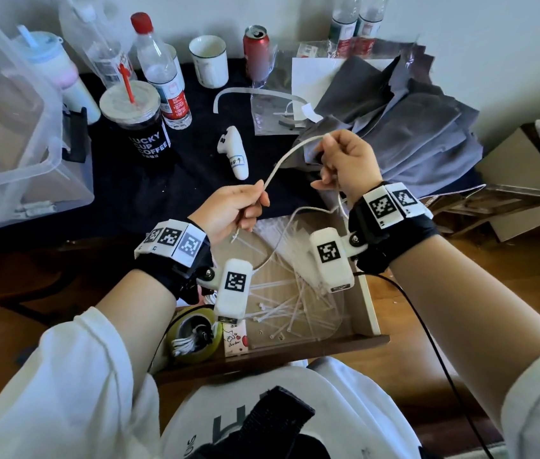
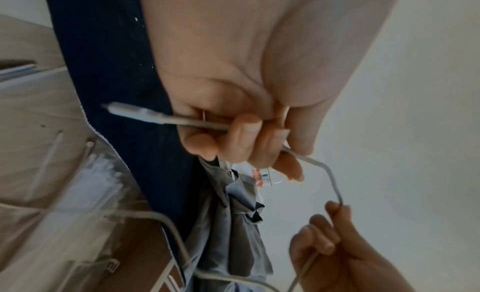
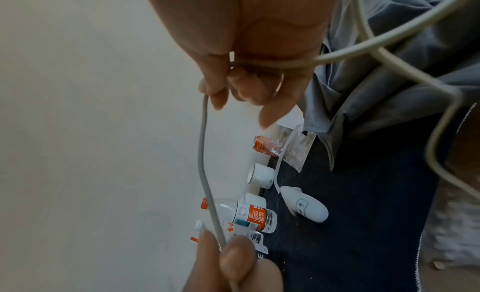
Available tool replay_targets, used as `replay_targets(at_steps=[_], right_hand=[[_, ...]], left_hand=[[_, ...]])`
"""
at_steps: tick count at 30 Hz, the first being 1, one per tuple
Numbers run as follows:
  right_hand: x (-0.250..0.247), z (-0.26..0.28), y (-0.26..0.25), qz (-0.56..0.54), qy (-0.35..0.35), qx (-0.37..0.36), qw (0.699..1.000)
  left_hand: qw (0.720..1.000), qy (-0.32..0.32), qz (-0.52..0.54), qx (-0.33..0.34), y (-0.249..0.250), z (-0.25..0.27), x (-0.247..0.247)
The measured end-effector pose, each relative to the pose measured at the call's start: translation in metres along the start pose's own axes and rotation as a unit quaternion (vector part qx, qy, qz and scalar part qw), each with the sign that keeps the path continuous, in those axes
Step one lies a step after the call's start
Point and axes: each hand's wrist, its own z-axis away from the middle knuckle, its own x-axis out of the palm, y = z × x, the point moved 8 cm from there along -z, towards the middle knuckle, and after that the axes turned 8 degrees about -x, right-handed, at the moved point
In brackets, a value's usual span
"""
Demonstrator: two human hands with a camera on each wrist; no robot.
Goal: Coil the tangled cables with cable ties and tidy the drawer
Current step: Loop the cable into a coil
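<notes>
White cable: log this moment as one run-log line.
left hand grips white cable near its plug | right hand pinches it further along | slack hangs over drawer | cable ties loose inside

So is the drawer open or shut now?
Open: the drawer is pulled out below both hands, and loose cable ties lie visible inside it.

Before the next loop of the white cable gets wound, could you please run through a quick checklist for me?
1. Left hand grips the white cable near its plug end: ok.
2. Right hand pinches the same cable farther along: ok.
3. Span between the hands free of knots: ok.
4. Slack trailing into the drawer untangled: cannot tell.
5. Cable ties loose in the drawer: ok.
6. A coil already formed: not ok.
</notes>
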Motion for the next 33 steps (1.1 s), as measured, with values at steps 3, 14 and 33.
replay_targets(at_steps=[3, 14, 33], right_hand=[[-0.008, -0.003, -0.001, -0.017, 0.042, -0.007, 0.999], [0.007, 0.013, 0.046, 0.189, -0.070, 0.091, 0.975], [0.075, 0.052, -0.016, 0.323, -0.352, -0.032, 0.878]], left_hand=[[0.999, -0.011, -0.030, -0.007, -0.005, -0.002, 0.004], [0.940, -0.123, 0.298, 0.108, 0.042, 0.007, 0.010], [0.974, -0.010, 0.214, 0.075, 0.026, -0.005, -0.003]])
